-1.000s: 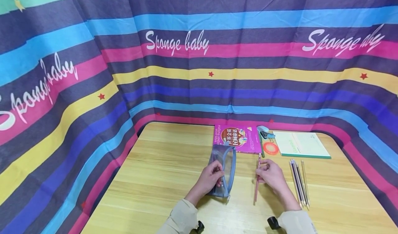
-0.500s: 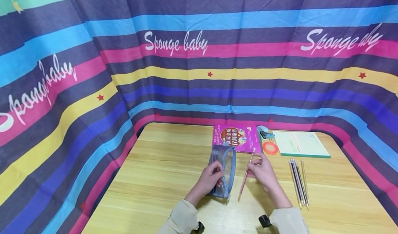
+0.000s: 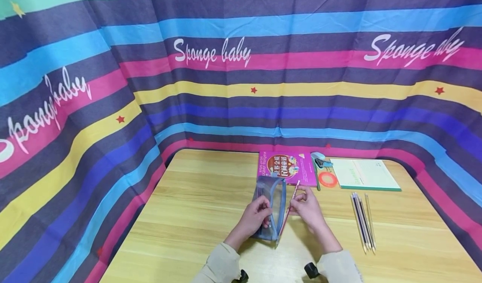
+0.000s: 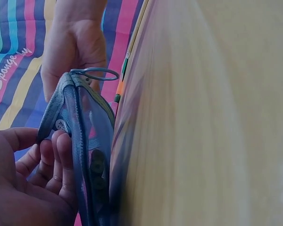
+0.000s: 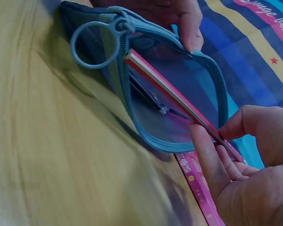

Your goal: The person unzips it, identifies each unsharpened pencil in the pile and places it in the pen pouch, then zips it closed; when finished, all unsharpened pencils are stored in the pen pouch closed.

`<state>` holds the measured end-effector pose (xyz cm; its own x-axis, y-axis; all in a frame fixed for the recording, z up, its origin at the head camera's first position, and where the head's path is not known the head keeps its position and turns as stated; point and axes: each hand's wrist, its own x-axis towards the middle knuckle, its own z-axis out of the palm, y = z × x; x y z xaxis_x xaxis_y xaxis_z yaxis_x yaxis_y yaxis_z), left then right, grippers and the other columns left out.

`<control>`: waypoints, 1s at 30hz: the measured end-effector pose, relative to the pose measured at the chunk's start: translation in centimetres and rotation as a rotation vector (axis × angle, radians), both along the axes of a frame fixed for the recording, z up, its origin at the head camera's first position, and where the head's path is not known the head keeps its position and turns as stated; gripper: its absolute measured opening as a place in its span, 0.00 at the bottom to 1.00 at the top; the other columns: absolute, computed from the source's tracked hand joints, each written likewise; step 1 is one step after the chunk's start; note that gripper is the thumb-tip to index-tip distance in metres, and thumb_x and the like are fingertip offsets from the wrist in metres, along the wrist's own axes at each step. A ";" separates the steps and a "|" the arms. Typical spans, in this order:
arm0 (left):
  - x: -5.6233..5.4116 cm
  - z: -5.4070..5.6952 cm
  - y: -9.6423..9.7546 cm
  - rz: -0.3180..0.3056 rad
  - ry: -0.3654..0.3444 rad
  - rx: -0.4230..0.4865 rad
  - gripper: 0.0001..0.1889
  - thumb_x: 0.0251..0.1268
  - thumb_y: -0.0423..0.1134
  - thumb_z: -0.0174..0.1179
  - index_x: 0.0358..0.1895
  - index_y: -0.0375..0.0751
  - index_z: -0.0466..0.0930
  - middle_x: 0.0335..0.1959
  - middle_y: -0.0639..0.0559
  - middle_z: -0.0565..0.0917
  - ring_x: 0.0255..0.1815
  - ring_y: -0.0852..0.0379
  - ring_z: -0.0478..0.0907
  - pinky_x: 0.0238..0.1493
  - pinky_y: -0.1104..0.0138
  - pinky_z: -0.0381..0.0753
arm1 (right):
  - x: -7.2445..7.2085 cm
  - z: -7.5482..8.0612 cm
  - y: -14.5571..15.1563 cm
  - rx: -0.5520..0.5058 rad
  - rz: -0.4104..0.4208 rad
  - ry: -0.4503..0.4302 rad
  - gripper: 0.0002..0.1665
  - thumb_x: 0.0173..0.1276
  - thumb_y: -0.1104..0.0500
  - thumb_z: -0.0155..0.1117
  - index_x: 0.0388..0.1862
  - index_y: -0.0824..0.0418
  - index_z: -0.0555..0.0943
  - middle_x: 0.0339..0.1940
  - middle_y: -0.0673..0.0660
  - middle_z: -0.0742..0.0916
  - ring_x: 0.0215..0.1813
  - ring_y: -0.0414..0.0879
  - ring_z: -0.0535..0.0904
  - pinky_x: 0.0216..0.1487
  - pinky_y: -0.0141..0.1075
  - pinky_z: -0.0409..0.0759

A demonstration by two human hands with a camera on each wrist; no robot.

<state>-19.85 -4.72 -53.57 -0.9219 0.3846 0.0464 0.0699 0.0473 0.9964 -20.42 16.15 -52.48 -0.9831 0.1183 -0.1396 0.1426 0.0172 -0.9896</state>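
My left hand [image 3: 255, 217] grips the edge of a blue-grey see-through zip pencil pouch [image 3: 265, 187], holding its mouth apart. In the right wrist view a ring pull [image 5: 95, 44] hangs from the zip, and a dark slim pen or pencil [image 5: 148, 95] shows inside the pouch. My right hand [image 3: 308, 207] pinches a red-and-silver striped pencil [image 5: 172, 94] near its far end. That pencil lies slanted across the pouch's gaping mouth, its near end close to the zip. Whether it touches the pouch I cannot tell.
Several pencils [image 3: 362, 222] lie together on the wooden table [image 3: 188, 216], right of my right hand. Behind the pouch is a magenta book [image 3: 306, 176]. An orange ring [image 3: 327, 179], a blue stapler-like object [image 3: 321, 161] and a pale green notebook [image 3: 365, 174] lie farther right.
My right hand has moved left with the striped pencil, from beside the pouch to its mouth, and the pencil has tilted. My left hand and the pouch have stayed in place.
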 end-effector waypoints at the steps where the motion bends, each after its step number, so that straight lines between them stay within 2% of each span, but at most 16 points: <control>1: 0.0 0.0 0.0 0.000 0.002 0.005 0.06 0.72 0.30 0.59 0.38 0.33 0.71 0.24 0.52 0.74 0.19 0.60 0.75 0.20 0.73 0.78 | 0.0 -0.1 0.0 0.001 -0.001 -0.002 0.36 0.64 0.78 0.57 0.71 0.73 0.59 0.36 0.57 0.78 0.28 0.45 0.81 0.38 0.43 0.92; 7: 0.0 -0.2 0.0 0.005 0.005 0.015 0.06 0.73 0.30 0.58 0.39 0.32 0.71 0.24 0.50 0.75 0.19 0.58 0.74 0.19 0.71 0.78 | 0.1 -0.6 -0.3 -0.005 0.007 0.001 0.36 0.64 0.78 0.57 0.71 0.74 0.60 0.37 0.60 0.78 0.28 0.45 0.81 0.36 0.41 0.91; 16: 0.0 -0.1 -0.1 0.005 -0.007 -0.005 0.06 0.72 0.30 0.59 0.39 0.32 0.72 0.24 0.52 0.73 0.19 0.59 0.75 0.21 0.73 0.78 | 0.3 -1.3 -0.6 0.000 0.025 -0.024 0.35 0.62 0.78 0.57 0.69 0.72 0.62 0.38 0.61 0.80 0.30 0.47 0.81 0.34 0.40 0.91; 30: 0.0 0.1 0.0 0.010 -0.014 -0.002 0.06 0.72 0.30 0.59 0.39 0.32 0.72 0.24 0.53 0.73 0.20 0.58 0.74 0.21 0.72 0.78 | 0.4 -2.2 -1.2 0.010 0.051 -0.041 0.31 0.66 0.76 0.60 0.68 0.71 0.65 0.38 0.61 0.80 0.31 0.50 0.81 0.35 0.44 0.91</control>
<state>-19.83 -4.69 -53.48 -0.9264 0.3752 0.0323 0.0551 0.0503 0.9972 -20.02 14.99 -54.69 -0.9814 0.0693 -0.1790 0.1818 0.0355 -0.9827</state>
